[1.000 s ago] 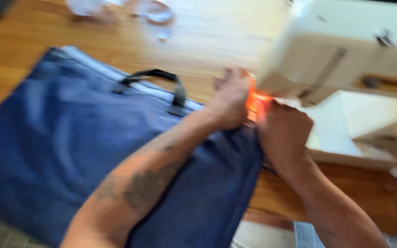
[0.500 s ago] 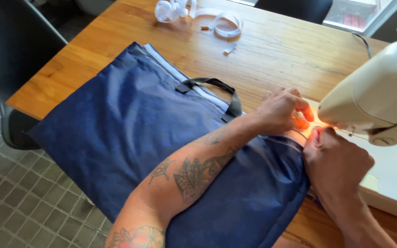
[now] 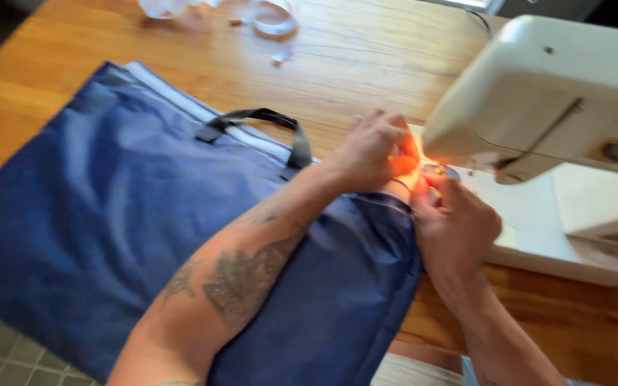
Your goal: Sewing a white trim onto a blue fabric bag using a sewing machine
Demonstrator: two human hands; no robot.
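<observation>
**Bag Edge Held Under the Sewing Machine**

The blue bag (image 3: 130, 214) was spread across the wooden table (image 3: 366, 64), its edge drawn to the sewing machine (image 3: 545, 93). The edge was pinched there by the left hand (image 3: 370, 150) and right hand (image 3: 455, 229), fingers closed on the cloth.

Needle area hidden behind the left hand (image 3: 370, 150) and right hand (image 3: 455, 225), fingers (image 3: 403, 146) washed out by the lamp glow, sewing machine (image 3: 552, 93) cut off at the right edge, blue bag (image 3: 94, 207) running past the bottom edge, white clutter (image 3: 273, 18) on the worktop (image 3: 366, 64) blurred and cropped at the top.
</observation>
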